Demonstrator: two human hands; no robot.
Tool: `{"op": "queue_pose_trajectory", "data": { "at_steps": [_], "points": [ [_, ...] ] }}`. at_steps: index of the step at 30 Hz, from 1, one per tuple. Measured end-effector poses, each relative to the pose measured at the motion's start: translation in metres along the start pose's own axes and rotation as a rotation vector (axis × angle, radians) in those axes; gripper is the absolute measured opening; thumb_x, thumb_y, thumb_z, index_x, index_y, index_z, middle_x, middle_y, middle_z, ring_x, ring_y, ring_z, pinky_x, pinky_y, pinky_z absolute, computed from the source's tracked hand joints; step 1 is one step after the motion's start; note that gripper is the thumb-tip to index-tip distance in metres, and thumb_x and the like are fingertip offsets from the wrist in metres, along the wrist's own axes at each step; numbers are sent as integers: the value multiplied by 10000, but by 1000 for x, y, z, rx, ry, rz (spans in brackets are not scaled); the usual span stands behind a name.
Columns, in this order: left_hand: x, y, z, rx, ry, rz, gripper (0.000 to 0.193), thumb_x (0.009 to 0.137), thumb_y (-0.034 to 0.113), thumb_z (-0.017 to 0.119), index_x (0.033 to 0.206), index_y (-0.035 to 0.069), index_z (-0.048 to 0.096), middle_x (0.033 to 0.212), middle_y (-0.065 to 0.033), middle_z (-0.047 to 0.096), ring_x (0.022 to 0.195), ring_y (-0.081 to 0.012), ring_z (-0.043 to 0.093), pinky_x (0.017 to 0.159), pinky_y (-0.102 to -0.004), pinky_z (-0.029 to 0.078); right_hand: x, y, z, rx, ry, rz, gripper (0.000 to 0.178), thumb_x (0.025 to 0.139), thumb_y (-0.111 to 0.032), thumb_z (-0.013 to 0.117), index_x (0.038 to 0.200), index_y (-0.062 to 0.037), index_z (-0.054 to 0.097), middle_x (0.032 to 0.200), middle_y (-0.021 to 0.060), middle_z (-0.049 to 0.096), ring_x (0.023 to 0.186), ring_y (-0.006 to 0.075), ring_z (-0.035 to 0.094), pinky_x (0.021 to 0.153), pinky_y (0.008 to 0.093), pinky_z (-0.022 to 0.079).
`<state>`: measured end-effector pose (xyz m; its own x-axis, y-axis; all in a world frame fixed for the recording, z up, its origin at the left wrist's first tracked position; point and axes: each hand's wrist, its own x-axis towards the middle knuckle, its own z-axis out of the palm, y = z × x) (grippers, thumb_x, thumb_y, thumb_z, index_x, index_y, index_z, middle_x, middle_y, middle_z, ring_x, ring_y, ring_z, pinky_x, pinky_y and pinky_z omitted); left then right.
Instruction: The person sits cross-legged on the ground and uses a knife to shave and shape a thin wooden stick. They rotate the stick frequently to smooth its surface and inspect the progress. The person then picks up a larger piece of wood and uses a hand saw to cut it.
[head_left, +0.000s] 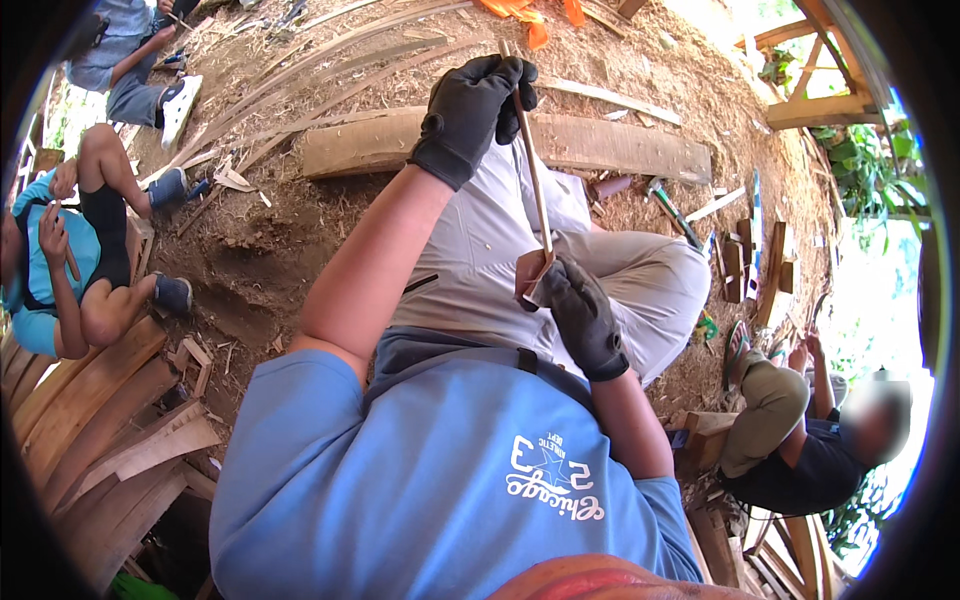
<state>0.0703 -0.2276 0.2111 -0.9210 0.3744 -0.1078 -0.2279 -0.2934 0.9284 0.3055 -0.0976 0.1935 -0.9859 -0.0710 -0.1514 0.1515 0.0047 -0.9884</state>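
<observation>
I have the left gloved hand (475,115) closed round the upper end of a thin wooden stick (535,185), toward twelve o'clock, and the right gloved hand (582,312) pinching a brown folded sheet (531,272), perhaps sandpaper, at the stick's near end, toward five; whether its fingers also clasp the wood I cannot tell. The stick slants above the pale trousers (465,245). I read the step as smoothing; the next move, I judge, calls for a firm left hold while the right draws the sheet evenly along. Beyond, a plank (615,148) lies at twelve, a green-handled tool (674,212) at two.
</observation>
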Motion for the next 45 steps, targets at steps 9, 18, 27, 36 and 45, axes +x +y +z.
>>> {"op": "queue_pose_trajectory", "data": {
  "at_steps": [9, 18, 27, 36, 45],
  "points": [
    [1, -15, 44, 123, -11, -6, 279, 1104, 237, 568, 1062, 43, 764, 739, -38, 713, 472, -45, 517, 409, -211, 384, 38, 7, -29, -288, 171, -8, 366, 1113, -311, 442, 1076, -9, 645, 855, 172, 649, 804, 334, 628, 776, 431, 494],
    [19, -49, 60, 185, -237, -66, 230, 1069, 163, 576, 1115, 19, 748, 832, -89, 774, 497, -77, 593, 445, -233, 482, 33, -2, -42, -48, 232, 73, 375, 1119, -321, 457, 1086, -1, 650, 883, 92, 659, 785, 175, 650, 740, 341, 525],
    [-37, -31, -39, 543, -428, 40, 310, 1108, 177, 514, 1347, 2, 607, 1219, -105, 689, 1039, -166, 649, 886, -322, 530, -12, 30, -94, 201, 529, 238, 324, 1080, -276, 466, 1108, -5, 641, 853, 54, 638, 776, 139, 600, 729, 314, 479],
    [-25, -13, -156, 41, 304, 76, 419, 1136, 328, 476, 1383, 12, 596, 1292, -142, 690, 1246, -212, 644, 1156, -454, 487, -51, 31, -111, 360, 658, 228, 391, 1139, -352, 426, 1120, -19, 629, 824, 67, 610, 750, 163, 584, 735, 318, 484],
    [74, -51, -108, 551, 291, -181, 530, 1112, 462, 472, 1318, 7, 649, 1306, -183, 708, 1199, -300, 686, 1039, -475, 556, -36, 6, -92, 357, 582, 168, 361, 1135, -326, 430, 1110, -13, 608, 894, 97, 610, 787, 186, 568, 762, 325, 465]
  ]
}}
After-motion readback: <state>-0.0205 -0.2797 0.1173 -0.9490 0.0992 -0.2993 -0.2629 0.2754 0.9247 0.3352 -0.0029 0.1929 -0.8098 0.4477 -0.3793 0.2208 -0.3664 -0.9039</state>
